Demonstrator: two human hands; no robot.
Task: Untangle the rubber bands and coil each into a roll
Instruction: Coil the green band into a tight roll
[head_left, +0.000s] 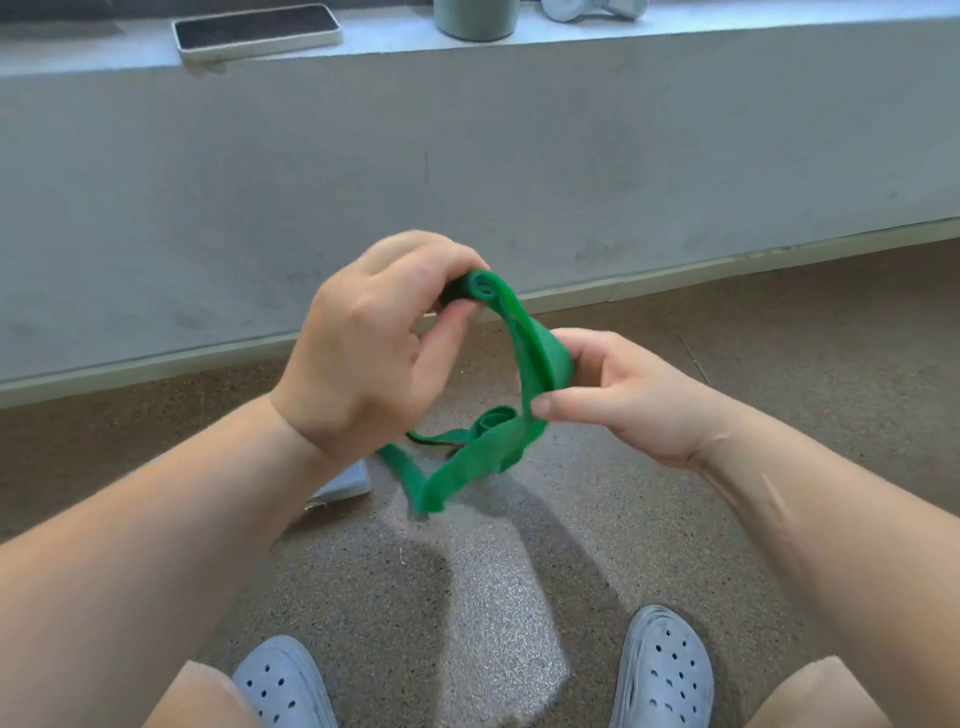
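Note:
A flat green rubber band (524, 358) hangs between my two hands above the floor. My left hand (374, 343) pinches its upper end, which is rolled into a small tight coil (480, 287) at my fingertips. My right hand (623, 395) grips the band lower down, thumb and fingers closed on the strip. Below my hands the band droops in a loose loop (441, 483), with a second small curl (496, 418) in it. A dark thin strand shows inside the loop; I cannot tell what it is.
A low grey concrete ledge (467, 171) runs across in front of me, with a phone (257, 31), a grey cup (475, 21) and a pale object on top. A flat white item (345, 480) lies on the speckled floor under my left wrist. My feet in grey clogs (660, 670) are below.

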